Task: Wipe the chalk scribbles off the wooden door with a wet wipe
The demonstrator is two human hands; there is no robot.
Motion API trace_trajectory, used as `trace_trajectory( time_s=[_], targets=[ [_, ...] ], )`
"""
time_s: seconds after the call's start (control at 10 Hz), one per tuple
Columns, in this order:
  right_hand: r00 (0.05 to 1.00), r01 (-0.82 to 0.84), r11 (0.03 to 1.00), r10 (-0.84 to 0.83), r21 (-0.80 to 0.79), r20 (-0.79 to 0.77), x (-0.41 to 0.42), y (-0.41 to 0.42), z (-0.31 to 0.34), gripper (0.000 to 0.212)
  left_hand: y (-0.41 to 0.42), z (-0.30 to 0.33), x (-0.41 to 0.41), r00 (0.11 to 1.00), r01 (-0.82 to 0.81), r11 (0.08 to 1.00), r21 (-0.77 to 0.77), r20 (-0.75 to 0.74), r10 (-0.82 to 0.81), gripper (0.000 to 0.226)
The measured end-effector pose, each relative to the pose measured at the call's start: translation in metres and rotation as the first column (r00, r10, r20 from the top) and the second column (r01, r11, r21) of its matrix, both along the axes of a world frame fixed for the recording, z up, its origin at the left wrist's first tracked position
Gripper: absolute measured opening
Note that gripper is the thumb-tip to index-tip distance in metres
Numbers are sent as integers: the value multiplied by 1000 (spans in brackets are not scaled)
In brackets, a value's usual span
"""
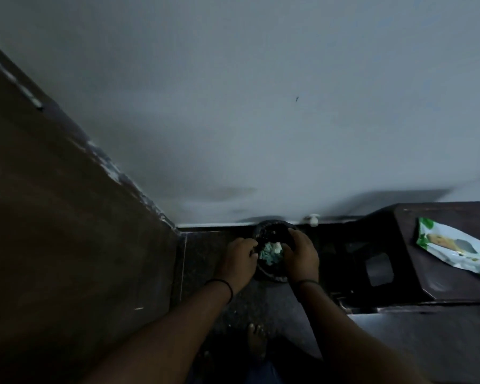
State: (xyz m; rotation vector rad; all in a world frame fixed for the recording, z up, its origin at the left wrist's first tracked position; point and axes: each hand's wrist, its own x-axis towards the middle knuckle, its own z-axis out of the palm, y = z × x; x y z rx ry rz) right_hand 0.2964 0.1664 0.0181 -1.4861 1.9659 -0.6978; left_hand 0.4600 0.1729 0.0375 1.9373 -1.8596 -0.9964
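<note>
The dark wooden door point(67, 231) fills the left side of the head view; no chalk marks show on it in this dim light. Both hands reach down over a small black bin point(272, 228) on the floor by the wall. My left hand point(240, 261) and my right hand point(302, 254) meet over a crumpled pale blue-green wipe point(270, 253) inside the bin's mouth. Fingers of both hands touch the wad, and it is unclear whether either hand grips it. A green-and-white wet wipe pack point(455, 249) lies on a dark table at the right.
The dark wooden table point(427, 273) stands at the right, close to my right forearm. A pale wall point(261, 106) rises behind the bin. My bare foot point(257, 342) is on the dark speckled floor below the hands.
</note>
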Motion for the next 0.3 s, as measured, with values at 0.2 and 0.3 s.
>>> trace_trajectory(
  time_s=[0.2, 0.3],
  targets=[
    [993, -87, 996, 88, 12, -72, 2, 23, 11, 37, -10, -9, -2, 948, 214, 970, 113, 217, -234, 75],
    [972, -161, 987, 155, -20, -175, 9, 19, 31, 40, -18, 11, 0, 908, 289, 957, 11, 313, -277, 83]
  ],
)
